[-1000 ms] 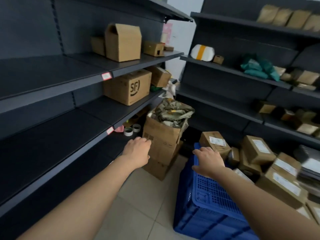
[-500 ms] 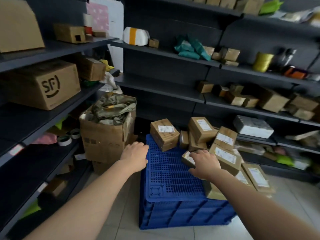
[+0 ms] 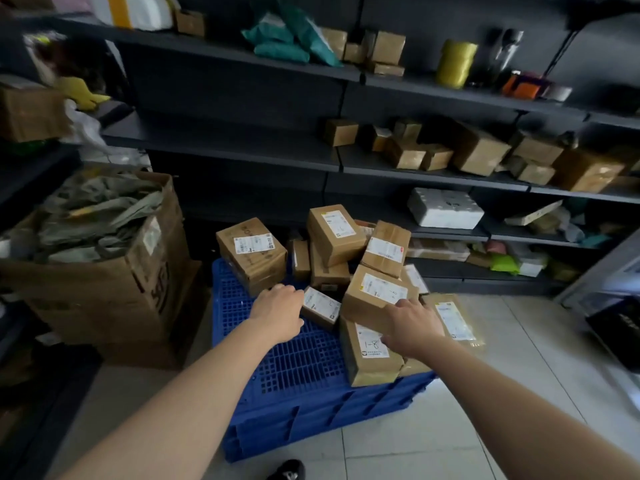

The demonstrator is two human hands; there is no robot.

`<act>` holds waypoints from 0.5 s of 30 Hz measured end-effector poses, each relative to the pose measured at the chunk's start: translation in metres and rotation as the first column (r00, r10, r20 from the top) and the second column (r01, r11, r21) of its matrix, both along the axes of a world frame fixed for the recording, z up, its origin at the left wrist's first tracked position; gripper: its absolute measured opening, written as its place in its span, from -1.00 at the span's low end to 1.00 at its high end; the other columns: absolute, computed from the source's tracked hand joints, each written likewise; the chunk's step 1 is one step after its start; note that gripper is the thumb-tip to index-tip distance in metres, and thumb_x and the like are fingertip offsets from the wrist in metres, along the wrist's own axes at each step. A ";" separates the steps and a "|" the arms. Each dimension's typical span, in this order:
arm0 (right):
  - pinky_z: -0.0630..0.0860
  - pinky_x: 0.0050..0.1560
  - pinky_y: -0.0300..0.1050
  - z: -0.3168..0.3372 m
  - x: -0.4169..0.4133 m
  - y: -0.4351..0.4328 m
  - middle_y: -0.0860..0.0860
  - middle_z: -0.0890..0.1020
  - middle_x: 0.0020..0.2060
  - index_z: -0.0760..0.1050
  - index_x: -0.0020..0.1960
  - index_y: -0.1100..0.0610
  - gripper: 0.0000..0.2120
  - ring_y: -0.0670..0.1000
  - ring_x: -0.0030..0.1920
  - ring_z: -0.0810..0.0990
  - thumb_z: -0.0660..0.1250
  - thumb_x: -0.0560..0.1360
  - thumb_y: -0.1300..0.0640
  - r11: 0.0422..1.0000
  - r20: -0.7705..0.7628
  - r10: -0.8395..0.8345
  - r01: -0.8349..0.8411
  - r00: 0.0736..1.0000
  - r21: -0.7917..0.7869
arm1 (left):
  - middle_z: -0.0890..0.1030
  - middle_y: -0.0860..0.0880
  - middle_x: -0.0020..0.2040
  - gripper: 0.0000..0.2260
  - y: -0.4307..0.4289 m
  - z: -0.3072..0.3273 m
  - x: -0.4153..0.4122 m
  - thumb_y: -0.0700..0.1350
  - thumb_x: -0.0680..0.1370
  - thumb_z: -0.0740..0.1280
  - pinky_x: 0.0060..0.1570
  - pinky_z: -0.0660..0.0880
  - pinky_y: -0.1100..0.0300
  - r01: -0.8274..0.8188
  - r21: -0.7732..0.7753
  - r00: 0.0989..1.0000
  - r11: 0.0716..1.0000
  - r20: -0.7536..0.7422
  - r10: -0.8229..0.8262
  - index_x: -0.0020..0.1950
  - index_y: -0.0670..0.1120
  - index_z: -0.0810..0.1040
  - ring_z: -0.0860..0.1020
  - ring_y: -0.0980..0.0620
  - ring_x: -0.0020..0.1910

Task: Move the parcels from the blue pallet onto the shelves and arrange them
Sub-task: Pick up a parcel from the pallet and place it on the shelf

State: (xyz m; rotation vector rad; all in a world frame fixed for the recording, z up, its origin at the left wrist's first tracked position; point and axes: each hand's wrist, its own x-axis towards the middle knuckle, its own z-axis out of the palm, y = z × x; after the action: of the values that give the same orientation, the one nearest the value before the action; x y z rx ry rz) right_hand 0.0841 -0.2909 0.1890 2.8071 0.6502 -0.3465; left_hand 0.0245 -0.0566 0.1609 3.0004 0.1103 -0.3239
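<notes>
A heap of brown taped parcels with white labels lies on the blue pallet (image 3: pixel 294 365), mostly on its far and right side. My left hand (image 3: pixel 277 315) hovers over the pallet with loosely curled fingers, holding nothing, just left of a small flat parcel (image 3: pixel 318 306) and in front of a larger parcel (image 3: pixel 251 254). My right hand (image 3: pixel 412 327) reaches onto the heap. Its fingertips touch the lower edge of a tilted parcel (image 3: pixel 377 294) and its thumb lies over a parcel marked 1-8 (image 3: pixel 363 358). The dark shelves (image 3: pixel 242 147) behind hold more boxes.
A big open carton (image 3: pixel 114 292) stuffed with grey-green bags stands on the floor left of the pallet. A white foam box (image 3: pixel 445 209) sits on a low shelf. Teal bags (image 3: pixel 287 39) and a yellow roll (image 3: pixel 455 62) are higher up. Tiled floor (image 3: pixel 519 358) lies to the right.
My view has swung right, from the left shelves to the pallet. Both hands have moved forward over it, and the right hand now touches the heap of parcels.
</notes>
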 end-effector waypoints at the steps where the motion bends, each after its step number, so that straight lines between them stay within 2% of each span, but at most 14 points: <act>1: 0.36 0.29 0.01 -0.006 0.011 -0.006 0.04 0.49 0.22 0.37 0.34 0.03 -0.52 0.08 0.27 0.41 0.29 0.49 -0.14 1.000 -0.007 -0.006 0.006 1.000 -0.004 | 0.45 -0.06 0.28 -0.55 -0.005 -0.005 0.014 0.04 0.58 0.28 0.22 0.41 -0.01 0.014 -0.001 1.000 1.000 -0.013 -0.014 0.43 -0.08 0.33 0.39 -0.09 0.29; 5: 0.36 0.32 0.02 -0.032 0.058 -0.024 0.05 0.48 0.24 0.36 0.37 0.04 -0.51 0.09 0.29 0.41 0.28 0.50 -0.13 0.998 -0.052 -0.060 0.060 0.997 -0.012 | 0.46 -0.06 0.25 -0.59 -0.022 -0.026 0.076 0.02 0.58 0.28 0.18 0.40 0.00 0.055 -0.038 0.997 0.998 -0.048 -0.057 0.39 -0.05 0.34 0.39 -0.09 0.26; 11: 0.33 0.31 0.03 -0.060 0.125 -0.043 0.05 0.46 0.27 0.32 0.40 0.02 -0.47 0.10 0.33 0.38 0.27 0.50 -0.16 0.990 -0.142 -0.137 0.131 0.980 -0.051 | 0.42 -0.08 0.36 -0.56 -0.048 -0.060 0.158 0.01 0.59 0.26 0.28 0.36 -0.02 0.080 -0.102 0.989 0.991 -0.113 -0.092 0.44 -0.09 0.33 0.35 -0.10 0.36; 15: 0.32 0.31 0.02 -0.081 0.160 -0.055 0.05 0.45 0.28 0.32 0.41 0.01 -0.45 0.10 0.34 0.37 0.29 0.48 -0.17 0.983 -0.189 -0.181 0.170 0.965 -0.072 | 0.47 -0.06 0.24 -0.59 -0.067 -0.083 0.191 0.04 0.57 0.28 0.15 0.44 0.01 0.064 -0.159 0.980 0.985 -0.177 -0.092 0.38 -0.06 0.37 0.41 -0.09 0.25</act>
State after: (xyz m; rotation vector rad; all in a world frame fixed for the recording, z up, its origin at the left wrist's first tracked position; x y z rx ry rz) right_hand 0.2443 -0.3457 0.1079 2.8065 0.4215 -0.6702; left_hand 0.2159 -0.1231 0.0778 2.8232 -0.0163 -0.5896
